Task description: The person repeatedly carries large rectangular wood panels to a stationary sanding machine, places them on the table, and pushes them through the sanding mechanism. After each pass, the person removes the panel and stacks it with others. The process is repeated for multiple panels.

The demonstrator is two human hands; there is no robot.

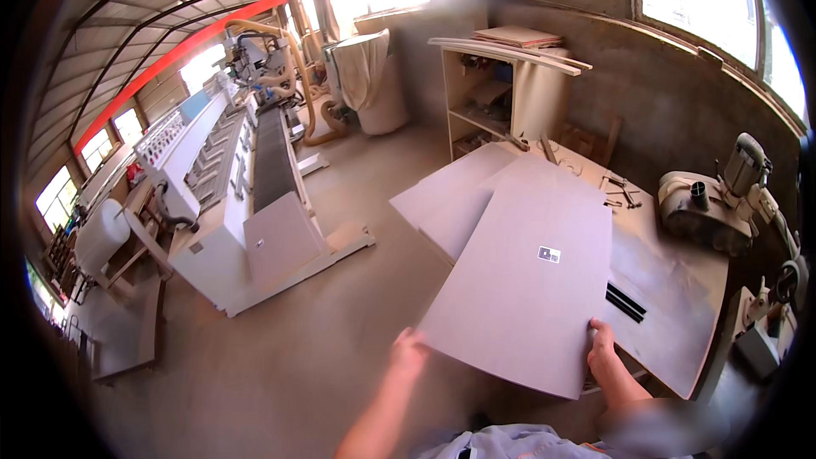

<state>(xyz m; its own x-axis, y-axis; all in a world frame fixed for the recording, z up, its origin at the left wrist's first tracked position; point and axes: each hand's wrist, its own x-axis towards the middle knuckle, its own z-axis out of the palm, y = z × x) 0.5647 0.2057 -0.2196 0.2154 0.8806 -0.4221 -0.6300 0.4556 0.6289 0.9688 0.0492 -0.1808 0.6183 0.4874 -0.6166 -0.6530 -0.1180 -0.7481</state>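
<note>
A large grey-mauve flat panel (pixel 527 246) with a small white label (pixel 549 254) lies slanted before me, its far part over other panels on the worktable. At its near left corner, slightly blurred, is my left hand (pixel 410 352), closed on the edge. My right hand (pixel 602 347) grips the right edge near the front, thumb on top; its other fingers are mostly hidden. Beneath and left of this board, more panels (pixel 455 187) of the same colour stick out. Two black strips (pixel 626 302) lie on the worktable (pixel 671 289), close to my right hand.
Hand tools (pixel 625 191) are scattered at the table's back. Behind stands an open wooden cabinet (pixel 510 93) with boards on top. A motorised machine (pixel 710 204) stands right. On the left runs a long machine (pixel 229 195) with a panel (pixel 282 238) leaning at its end.
</note>
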